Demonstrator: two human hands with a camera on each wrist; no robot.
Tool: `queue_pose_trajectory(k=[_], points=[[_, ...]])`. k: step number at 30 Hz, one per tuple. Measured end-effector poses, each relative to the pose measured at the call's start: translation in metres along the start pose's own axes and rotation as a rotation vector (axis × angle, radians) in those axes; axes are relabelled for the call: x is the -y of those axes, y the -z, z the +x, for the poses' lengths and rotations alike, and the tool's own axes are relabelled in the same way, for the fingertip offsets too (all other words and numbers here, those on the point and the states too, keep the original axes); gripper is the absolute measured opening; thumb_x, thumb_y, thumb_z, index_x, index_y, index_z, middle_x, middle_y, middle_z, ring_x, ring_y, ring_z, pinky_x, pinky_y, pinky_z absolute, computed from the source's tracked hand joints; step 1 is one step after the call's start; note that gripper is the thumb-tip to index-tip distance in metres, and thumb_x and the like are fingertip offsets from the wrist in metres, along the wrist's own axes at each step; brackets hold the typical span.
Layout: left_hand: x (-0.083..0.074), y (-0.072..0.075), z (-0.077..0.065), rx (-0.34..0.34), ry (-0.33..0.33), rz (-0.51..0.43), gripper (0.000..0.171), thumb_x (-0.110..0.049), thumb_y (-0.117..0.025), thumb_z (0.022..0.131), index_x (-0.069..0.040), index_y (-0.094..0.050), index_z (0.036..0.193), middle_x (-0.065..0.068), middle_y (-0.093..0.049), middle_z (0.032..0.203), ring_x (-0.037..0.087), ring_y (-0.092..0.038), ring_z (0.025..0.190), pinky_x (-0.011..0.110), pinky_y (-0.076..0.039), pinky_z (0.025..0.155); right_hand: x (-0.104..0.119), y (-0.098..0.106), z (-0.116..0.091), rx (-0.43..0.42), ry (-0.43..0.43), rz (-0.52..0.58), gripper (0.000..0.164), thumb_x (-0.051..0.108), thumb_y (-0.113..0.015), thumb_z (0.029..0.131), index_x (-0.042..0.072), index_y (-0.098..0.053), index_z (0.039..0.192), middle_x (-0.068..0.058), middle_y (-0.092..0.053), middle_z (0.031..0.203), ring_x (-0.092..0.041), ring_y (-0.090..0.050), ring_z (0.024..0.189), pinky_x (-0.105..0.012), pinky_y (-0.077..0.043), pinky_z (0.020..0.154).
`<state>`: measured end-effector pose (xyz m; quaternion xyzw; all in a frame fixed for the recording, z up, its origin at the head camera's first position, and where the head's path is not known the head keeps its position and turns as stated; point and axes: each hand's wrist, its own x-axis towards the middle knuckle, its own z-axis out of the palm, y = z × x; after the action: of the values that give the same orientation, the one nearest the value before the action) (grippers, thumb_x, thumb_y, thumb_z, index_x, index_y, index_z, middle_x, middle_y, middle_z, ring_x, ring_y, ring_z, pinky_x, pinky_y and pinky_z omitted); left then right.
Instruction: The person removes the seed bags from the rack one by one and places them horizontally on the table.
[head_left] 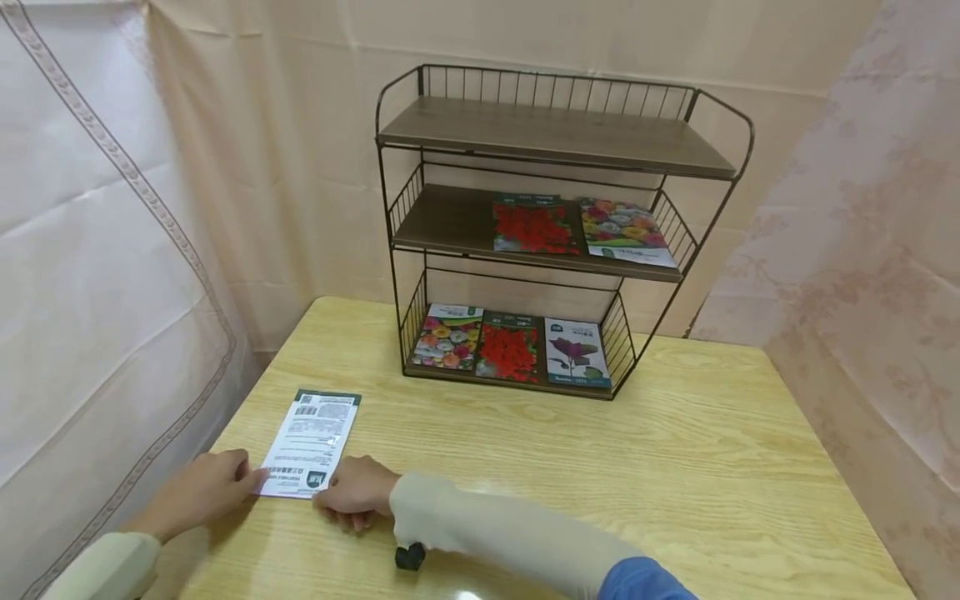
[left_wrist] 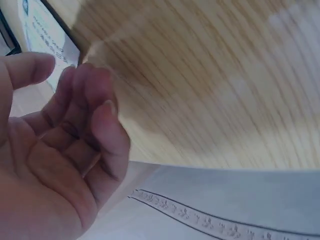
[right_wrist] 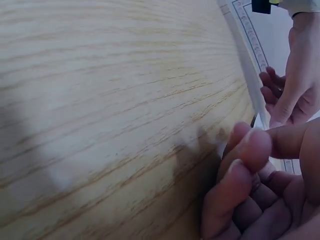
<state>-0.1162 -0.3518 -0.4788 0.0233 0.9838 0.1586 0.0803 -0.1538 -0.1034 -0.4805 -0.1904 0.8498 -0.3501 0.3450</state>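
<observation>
A white seed packet (head_left: 315, 437) lies on the table with its printed text side up and a green band along its far end. At its near left edge is my left hand (head_left: 206, 487), thumb tip right at the paper. The left wrist view shows that hand's (left_wrist: 65, 145) fingers loosely bent and apart from the thumb, the packet (left_wrist: 47, 32) just beyond them. My right hand (head_left: 360, 487) covers the near right corner and pinches it between thumb and curled fingers. In the right wrist view the right hand (right_wrist: 265, 195) hides most of the packet.
Behind stands a three-tier wire rack (head_left: 555, 133) with brown shelves. Its middle shelf holds red-flower packets (head_left: 536, 229) and a multicoloured one (head_left: 626, 233). Multicoloured (head_left: 448, 337), red (head_left: 507, 346) and purple-plant (head_left: 577, 354) packets lie on the bottom shelf. Curtains (head_left: 97, 250) enclose the table.
</observation>
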Motion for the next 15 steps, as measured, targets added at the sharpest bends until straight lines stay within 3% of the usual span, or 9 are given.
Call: queue_pose_trajectory(k=[10,15], points=[[-0.032,0.008,0.014,-0.155,-0.097,-0.108,0.036,-0.032,-0.068,0.100,-0.017,-0.050,0.072,-0.007,-0.042,0.062,0.010,-0.041,0.057,0.026,-0.031,0.052,-0.009,0.029,-0.006,0.047,0.096,0.207,0.041,0.039,-0.061,0.104,0.009,-0.071,0.078,-0.005,-0.065,0.061,-0.012,-0.048,0.043,-0.026,-0.042,0.041],[-0.051,0.012,0.025,-0.149,-0.116,-0.230,0.029,-0.030,-0.066,0.102,-0.014,-0.055,0.079,-0.005,-0.046,0.063,0.010,-0.044,0.055,0.026,-0.036,0.050,-0.014,0.045,-0.008,0.035,0.142,0.252,0.042,0.042,-0.059,0.104,0.007,-0.073,0.085,-0.006,-0.067,0.066,-0.012,-0.049,0.046,-0.026,-0.043,0.043]])
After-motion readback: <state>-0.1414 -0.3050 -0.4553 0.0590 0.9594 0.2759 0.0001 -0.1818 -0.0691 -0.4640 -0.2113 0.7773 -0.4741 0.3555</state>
